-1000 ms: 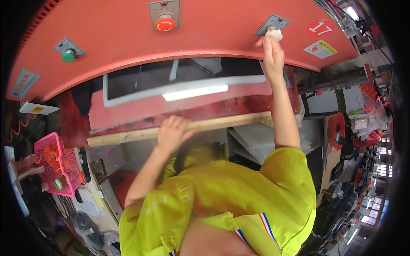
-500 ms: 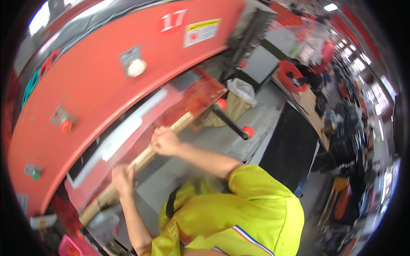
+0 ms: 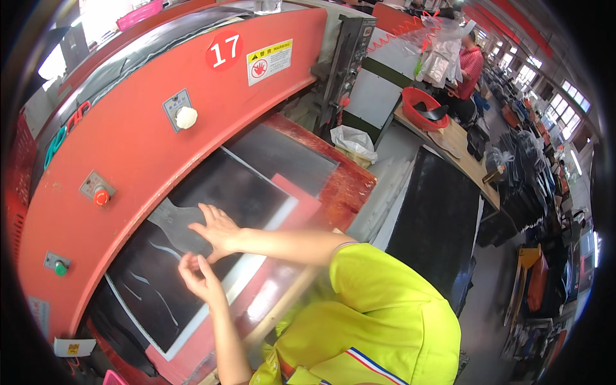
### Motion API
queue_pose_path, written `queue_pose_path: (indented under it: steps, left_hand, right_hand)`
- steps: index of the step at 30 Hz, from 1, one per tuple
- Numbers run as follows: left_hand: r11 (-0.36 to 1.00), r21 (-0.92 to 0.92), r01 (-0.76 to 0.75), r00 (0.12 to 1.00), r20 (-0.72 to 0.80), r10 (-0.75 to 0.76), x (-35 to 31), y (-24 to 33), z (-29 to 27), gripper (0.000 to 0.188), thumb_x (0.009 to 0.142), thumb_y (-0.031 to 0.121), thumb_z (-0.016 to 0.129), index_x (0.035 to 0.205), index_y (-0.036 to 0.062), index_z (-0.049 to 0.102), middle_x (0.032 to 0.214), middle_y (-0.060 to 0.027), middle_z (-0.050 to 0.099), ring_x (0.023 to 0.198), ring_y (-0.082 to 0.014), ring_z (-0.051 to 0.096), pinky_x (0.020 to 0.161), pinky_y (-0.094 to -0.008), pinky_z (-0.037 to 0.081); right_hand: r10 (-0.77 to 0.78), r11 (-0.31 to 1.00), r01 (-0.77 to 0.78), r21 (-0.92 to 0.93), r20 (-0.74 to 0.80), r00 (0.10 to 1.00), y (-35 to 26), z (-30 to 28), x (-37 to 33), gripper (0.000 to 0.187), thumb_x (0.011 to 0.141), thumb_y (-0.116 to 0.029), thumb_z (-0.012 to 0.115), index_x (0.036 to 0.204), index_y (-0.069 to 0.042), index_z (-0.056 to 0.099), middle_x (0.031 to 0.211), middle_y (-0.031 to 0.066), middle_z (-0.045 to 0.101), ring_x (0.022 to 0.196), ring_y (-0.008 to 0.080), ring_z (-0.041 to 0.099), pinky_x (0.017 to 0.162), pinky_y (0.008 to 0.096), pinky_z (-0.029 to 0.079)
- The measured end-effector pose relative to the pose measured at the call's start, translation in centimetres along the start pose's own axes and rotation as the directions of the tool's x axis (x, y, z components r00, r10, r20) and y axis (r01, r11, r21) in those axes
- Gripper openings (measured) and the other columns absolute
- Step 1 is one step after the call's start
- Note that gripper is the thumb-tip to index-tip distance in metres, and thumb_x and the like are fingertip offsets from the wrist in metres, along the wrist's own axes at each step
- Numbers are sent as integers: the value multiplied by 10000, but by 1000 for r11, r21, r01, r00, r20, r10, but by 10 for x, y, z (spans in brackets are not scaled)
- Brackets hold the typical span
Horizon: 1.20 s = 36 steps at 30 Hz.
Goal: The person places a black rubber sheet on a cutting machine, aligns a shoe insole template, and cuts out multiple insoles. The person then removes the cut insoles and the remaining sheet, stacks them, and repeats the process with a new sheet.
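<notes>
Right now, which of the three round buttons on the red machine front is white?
The white button, the uppermost of the three, sits on a grey plate. The red button is lower, and the green button is lowest, nearest the left hand.

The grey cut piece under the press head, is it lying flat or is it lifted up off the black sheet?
Flat. The grey cut piece lies spread on the black sheet, the right hand resting fingers on its edge; left hand hovers beside, open.

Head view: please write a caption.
Both hands, left hand and right hand, over a grey cut piece in a red press.
</notes>
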<state>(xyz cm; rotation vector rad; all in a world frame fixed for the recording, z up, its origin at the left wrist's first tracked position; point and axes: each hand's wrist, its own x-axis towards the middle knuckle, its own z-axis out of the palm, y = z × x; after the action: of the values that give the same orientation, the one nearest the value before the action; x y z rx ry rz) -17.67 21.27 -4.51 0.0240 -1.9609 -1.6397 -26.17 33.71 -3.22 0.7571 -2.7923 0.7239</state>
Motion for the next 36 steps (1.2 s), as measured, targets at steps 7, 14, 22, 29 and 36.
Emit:
queue_pose_path:
  steps: [7, 14, 22, 29, 36]
  left_hand:
    - [992, -2, 125, 981, -151, -124, -79, -2, 0, 588, 732, 237, 852, 1127, 44, 461, 992, -52, 470, 871, -137, 445, 786, -289, 410]
    - [955, 291, 58, 938, 312, -152, -93, 37, 5, 582, 540, 370, 914, 976, 73, 669, 846, -53, 657, 770, -239, 612, 728, -373, 504]
    - [909, 398, 123, 753, 559, -347, -84, 53, -32, 99, 847, 119, 672, 828, 27, 640, 719, -154, 674, 629, -268, 667, 596, -367, 509]
    - [904, 410, 117, 827, 464, -318, -104, 45, -78, 111, 795, 160, 742, 747, 76, 687, 650, -46, 651, 556, -167, 598, 556, -322, 468]
    - [942, 334, -33, 850, 505, -149, -104, 39, -75, 162, 702, 243, 834, 678, 116, 738, 700, -8, 695, 605, -157, 622, 591, -310, 493]
  right_hand:
    - [44, 994, -58, 94, 145, 988, -20, -3, -53, 993, 485, -418, 867, 1375, -150, 519, 1389, 345, 358, 1309, 484, 345, 1104, 494, 316]
    - [0, 131, -319, 939, 322, 947, 4, -45, -78, 841, 665, -56, 790, 1424, 10, 434, 1335, 110, 496, 1146, 196, 510, 958, 288, 442]
    - [12, 110, -366, 924, 367, 930, 6, -51, -86, 930, 627, -178, 786, 1458, -16, 400, 1305, 162, 548, 1181, 234, 529, 1043, 346, 393]
    - [102, 264, -280, 923, 262, 960, 14, -68, -89, 846, 629, -129, 779, 1410, -16, 474, 1278, 115, 562, 1148, 186, 540, 994, 287, 424]
    - [147, 971, -160, 175, 87, 985, 49, -85, -103, 916, 485, -304, 862, 1347, -193, 572, 1452, 300, 323, 1318, 428, 407, 1093, 431, 363]
